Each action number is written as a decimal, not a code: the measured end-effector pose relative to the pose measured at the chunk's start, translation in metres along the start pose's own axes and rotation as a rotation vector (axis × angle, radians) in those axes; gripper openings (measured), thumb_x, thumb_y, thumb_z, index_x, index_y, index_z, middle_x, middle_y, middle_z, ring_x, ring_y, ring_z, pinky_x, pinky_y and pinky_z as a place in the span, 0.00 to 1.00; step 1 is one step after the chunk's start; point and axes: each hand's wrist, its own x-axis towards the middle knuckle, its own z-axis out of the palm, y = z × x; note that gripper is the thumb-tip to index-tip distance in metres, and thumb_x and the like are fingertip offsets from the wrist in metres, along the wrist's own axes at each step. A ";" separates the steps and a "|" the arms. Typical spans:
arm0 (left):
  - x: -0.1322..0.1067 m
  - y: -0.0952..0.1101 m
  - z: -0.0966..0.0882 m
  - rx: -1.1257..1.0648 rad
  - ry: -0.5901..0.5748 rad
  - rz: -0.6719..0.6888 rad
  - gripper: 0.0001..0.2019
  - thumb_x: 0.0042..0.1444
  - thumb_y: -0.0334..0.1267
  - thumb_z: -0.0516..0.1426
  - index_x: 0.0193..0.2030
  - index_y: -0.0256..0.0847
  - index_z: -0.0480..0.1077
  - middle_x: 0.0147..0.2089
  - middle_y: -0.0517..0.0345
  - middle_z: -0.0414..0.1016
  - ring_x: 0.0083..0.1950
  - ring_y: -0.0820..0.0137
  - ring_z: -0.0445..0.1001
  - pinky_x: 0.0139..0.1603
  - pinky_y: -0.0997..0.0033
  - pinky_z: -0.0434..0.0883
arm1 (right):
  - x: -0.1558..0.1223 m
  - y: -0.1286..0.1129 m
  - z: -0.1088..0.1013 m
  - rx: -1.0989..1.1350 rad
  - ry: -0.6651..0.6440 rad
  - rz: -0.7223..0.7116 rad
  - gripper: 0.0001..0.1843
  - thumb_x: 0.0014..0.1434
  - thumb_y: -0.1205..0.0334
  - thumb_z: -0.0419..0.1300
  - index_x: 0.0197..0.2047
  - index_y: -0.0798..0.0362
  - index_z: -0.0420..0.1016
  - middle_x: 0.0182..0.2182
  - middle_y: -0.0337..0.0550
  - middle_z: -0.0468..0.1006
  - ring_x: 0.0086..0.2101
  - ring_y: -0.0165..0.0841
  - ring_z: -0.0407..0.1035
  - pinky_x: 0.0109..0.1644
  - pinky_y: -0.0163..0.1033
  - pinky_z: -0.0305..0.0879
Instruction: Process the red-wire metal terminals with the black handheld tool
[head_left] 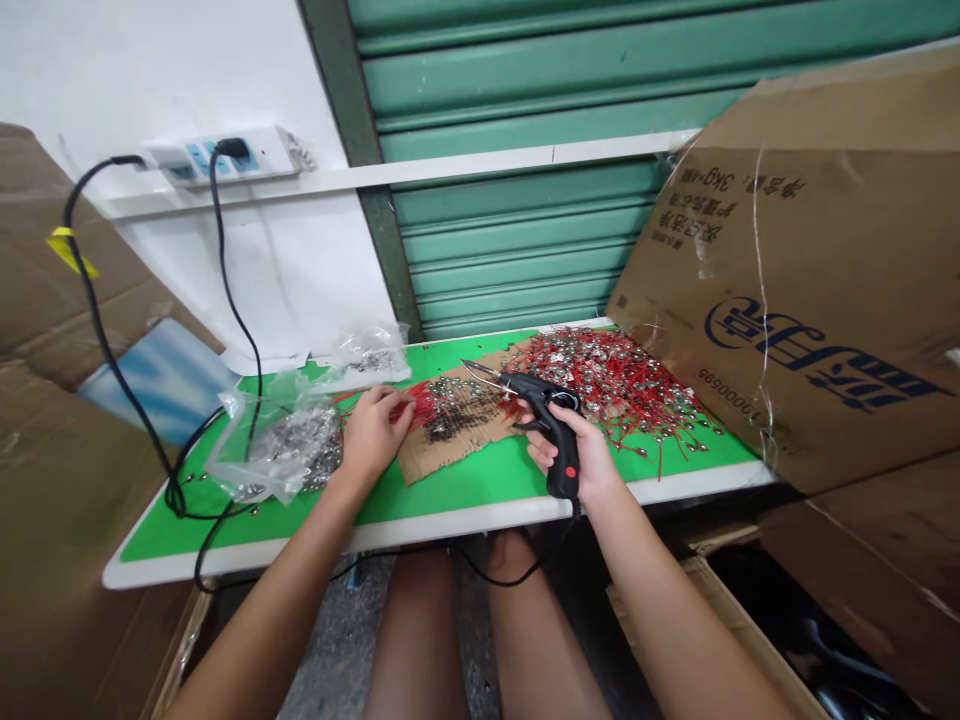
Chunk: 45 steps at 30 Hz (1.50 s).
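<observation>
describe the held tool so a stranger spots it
Find the green table before the green shutter. Above it, the right hand grips a black pistol-shaped tool, its metal tip pointing left. A red dot low on its grip distinguishes it from the neighbouring heap of red wires.

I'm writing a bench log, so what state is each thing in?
Right hand: closed around the soldering gun
Soldering gun: held; hot or cold, cannot tell
Left hand: at the red wires, fingers curled
Wire heap: loose, tangled
Plastic bags: crumpled
Cardboard sheet: flat, ragged-edged
Power strip: two plugs inserted
Roller shutter: lowered
</observation>
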 end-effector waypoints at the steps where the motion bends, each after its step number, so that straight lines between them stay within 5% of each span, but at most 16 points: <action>1: -0.003 0.001 0.000 -0.010 -0.001 0.002 0.16 0.65 0.44 0.52 0.42 0.40 0.78 0.46 0.49 0.77 0.48 0.62 0.74 0.50 0.66 0.71 | 0.000 0.000 0.000 -0.003 0.001 0.001 0.13 0.56 0.61 0.62 0.43 0.58 0.78 0.30 0.43 0.79 0.16 0.23 0.53 0.16 0.29 0.56; 9: -0.023 0.009 0.006 -0.096 -0.119 0.027 0.11 0.64 0.42 0.55 0.43 0.42 0.78 0.42 0.53 0.80 0.46 0.63 0.74 0.50 0.66 0.70 | 0.000 0.000 0.003 -0.054 0.018 -0.001 0.12 0.57 0.61 0.61 0.43 0.57 0.78 0.30 0.44 0.79 0.16 0.23 0.52 0.15 0.30 0.56; 21: -0.032 0.002 0.008 -0.189 -0.107 0.062 0.10 0.61 0.41 0.57 0.37 0.43 0.80 0.38 0.54 0.80 0.43 0.65 0.73 0.51 0.65 0.70 | 0.002 0.002 0.009 -0.178 0.062 -0.011 0.13 0.56 0.61 0.60 0.42 0.57 0.80 0.32 0.46 0.79 0.16 0.25 0.51 0.15 0.33 0.54; 27: -0.035 0.004 0.006 -0.209 -0.088 0.004 0.11 0.61 0.42 0.57 0.38 0.43 0.80 0.36 0.55 0.80 0.40 0.66 0.74 0.47 0.66 0.70 | -0.002 -0.006 0.009 -0.433 0.037 0.184 0.17 0.56 0.52 0.63 0.33 0.59 0.82 0.13 0.40 0.65 0.15 0.27 0.55 0.16 0.31 0.50; 33: -0.038 0.006 0.004 -0.241 -0.098 -0.051 0.10 0.59 0.42 0.58 0.41 0.43 0.79 0.37 0.56 0.81 0.39 0.67 0.75 0.46 0.69 0.70 | -0.003 -0.008 0.007 -0.639 0.091 0.240 0.19 0.54 0.49 0.66 0.31 0.60 0.83 0.13 0.40 0.66 0.15 0.27 0.58 0.15 0.31 0.50; 45: -0.037 0.007 0.002 -0.214 -0.145 -0.080 0.07 0.56 0.40 0.58 0.34 0.41 0.76 0.34 0.57 0.80 0.36 0.69 0.74 0.40 0.71 0.68 | -0.003 -0.007 0.007 -0.703 0.091 0.307 0.19 0.56 0.49 0.64 0.32 0.59 0.83 0.13 0.39 0.65 0.15 0.26 0.57 0.15 0.31 0.50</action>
